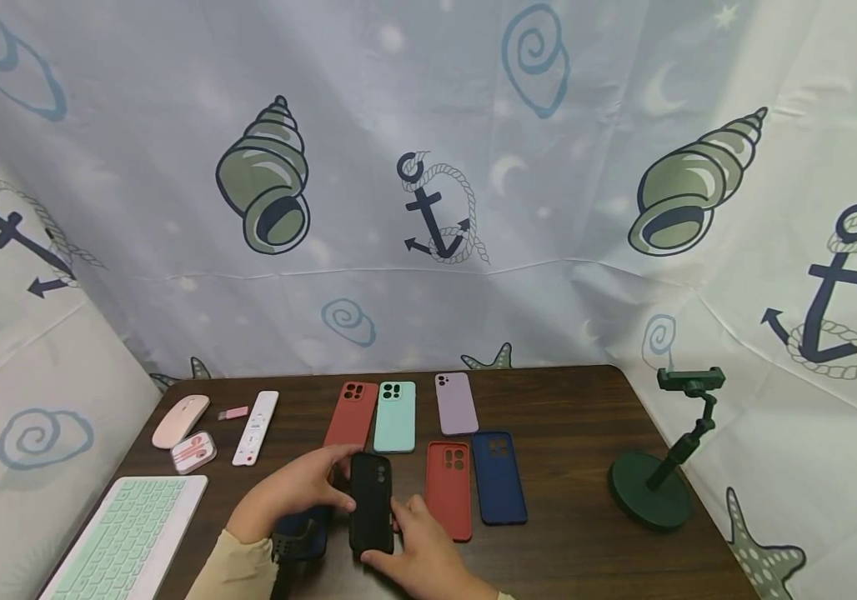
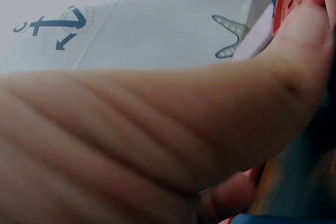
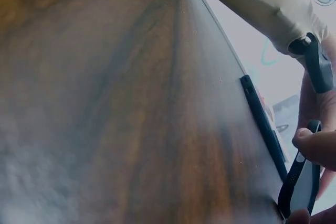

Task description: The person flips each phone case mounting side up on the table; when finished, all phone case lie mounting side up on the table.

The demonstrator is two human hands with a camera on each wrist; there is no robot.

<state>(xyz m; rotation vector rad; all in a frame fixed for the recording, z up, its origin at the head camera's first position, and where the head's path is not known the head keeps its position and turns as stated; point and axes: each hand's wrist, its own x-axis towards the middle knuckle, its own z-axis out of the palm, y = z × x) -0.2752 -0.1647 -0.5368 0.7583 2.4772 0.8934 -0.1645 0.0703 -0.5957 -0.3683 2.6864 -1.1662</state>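
Note:
A black phone case (image 1: 371,510) stands near the front of the table, held between both hands. My left hand (image 1: 299,483) grips its left side and top corner, with the thumb on the edge. My right hand (image 1: 426,546) holds the lower right side, its thumb at the bottom corner. In the right wrist view the black case (image 3: 300,190) is seen edge-on and tilted, pinched between fingers of both hands. A dark blue case (image 1: 313,540) lies under my left wrist, partly hidden. The left wrist view is mostly filled by my left hand (image 2: 210,114).
Behind the hands lie a red case (image 1: 351,417), a mint case (image 1: 394,421) and a lilac case (image 1: 457,404). Another red case (image 1: 448,492) and a navy case (image 1: 499,479) lie to the right. A keyboard (image 1: 124,533), white remote (image 1: 256,427) and mouse (image 1: 180,422) sit left; a green stand (image 1: 649,492) right.

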